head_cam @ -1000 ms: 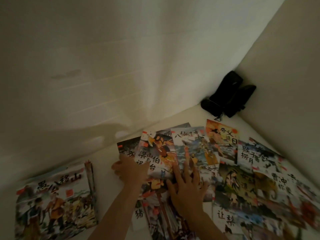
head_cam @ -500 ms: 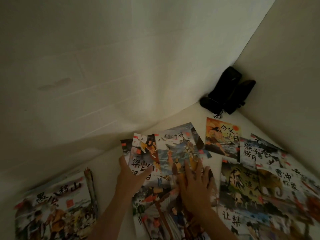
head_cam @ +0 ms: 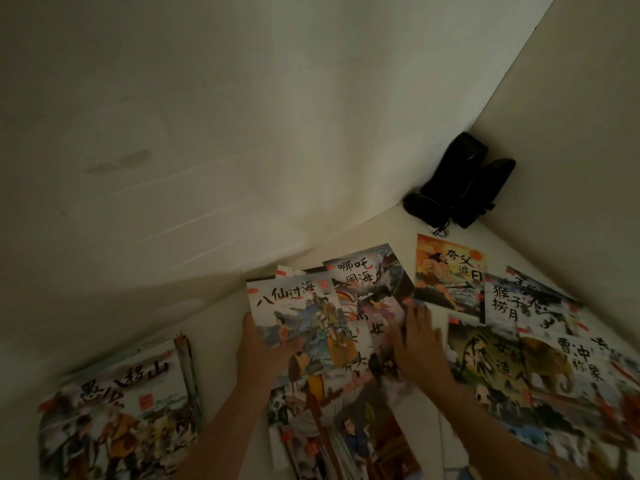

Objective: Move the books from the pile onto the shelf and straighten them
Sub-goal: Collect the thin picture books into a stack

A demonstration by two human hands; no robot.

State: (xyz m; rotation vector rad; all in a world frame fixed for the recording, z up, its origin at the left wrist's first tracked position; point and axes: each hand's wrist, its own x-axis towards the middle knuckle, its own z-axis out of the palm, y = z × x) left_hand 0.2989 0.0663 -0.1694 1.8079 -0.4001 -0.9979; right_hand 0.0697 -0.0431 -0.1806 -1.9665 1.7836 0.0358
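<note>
item: spread pile of thin, glossy picture books (head_cam: pixel 346 403) with painted covers and black brush titles, lying overlapped on a pale, flat surface (head_cam: pixel 221 327) in a corner between two off-white walls (head_cam: pixel 242 133).

left hand (head_cam: pixel 259 351): at the left edge of a blue-and-white book showing robed figures at sea (head_cam: pixel 298 320); thumb lies over the cover's lower part, the other fingers are hidden beneath, so this grip is closed on the book, which sits on top of the central cluster.

right hand (head_cam: pixel 415 344): fingers straight and spread, pressed flat on the overlapped covers just right of that book; this grip is apart, holding nothing.

partly under the held book: a dark blue-grey book with a dragon-like figure (head_cam: pixel 370 278).

further right: an orange book with a running figure and red sun (head_cam: pixel 450 275), a white-and-black ink book (head_cam: pixel 519 299) overlapping its edge, and a tan book with an elephant (head_cam: pixel 561 365), all touching or overlapping.

well apart on the left: a separate stack topped by a cover with figures in orange robes (head_cam: pixel 117 410).

in the far corner: a black fabric pouch with cord (head_cam: pixel 453 181), leaning against the walls.
</note>
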